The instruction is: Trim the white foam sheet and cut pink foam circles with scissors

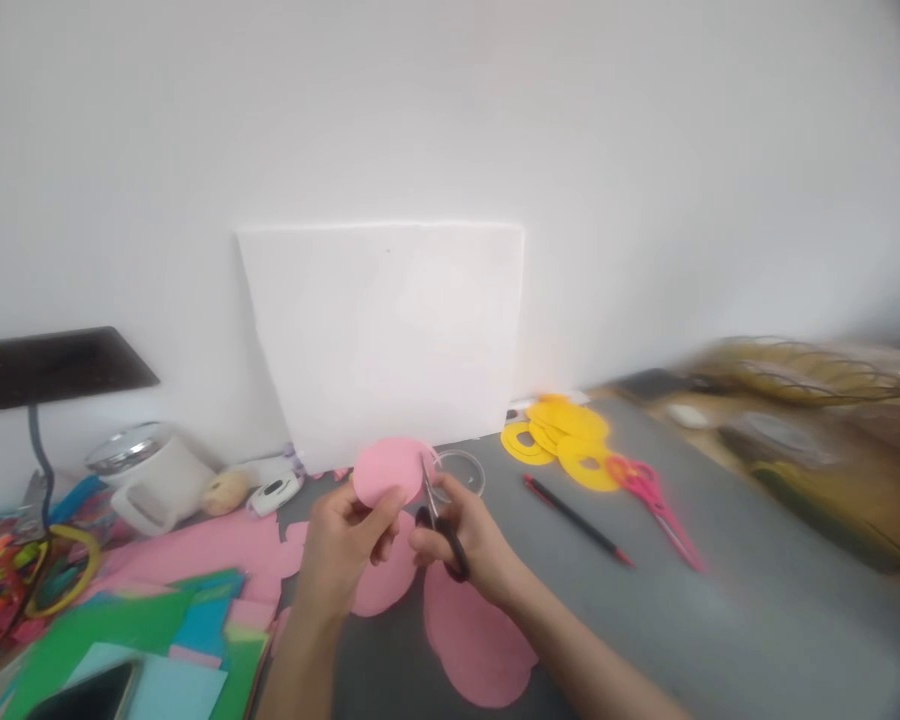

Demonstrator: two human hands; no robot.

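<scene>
My left hand (pixel 352 525) pinches a pink paper circle (pixel 386 468) by its lower edge, thumb in front. Fingers of my right hand (pixel 469 535) are in the black handles of a pair of scissors (pixel 430 495), whose blades reach up to the circle's right edge. A thin pink strip curls away beside the blades. Below my hands lie more pink paper rounds (pixel 480 645) on the grey table, partly covered by my hands. Just behind my right hand is a clear ring (pixel 465 470), perhaps a roll of tape.
A white board (pixel 390 340) leans against the wall. To the right lie yellow paper rings (pixel 570 435), a black pencil (pixel 577 520) and pink scissors (pixel 656 500). Coloured paper (pixel 142 610), a phone (pixel 86 695) and a white mug (pixel 150 480) are at left.
</scene>
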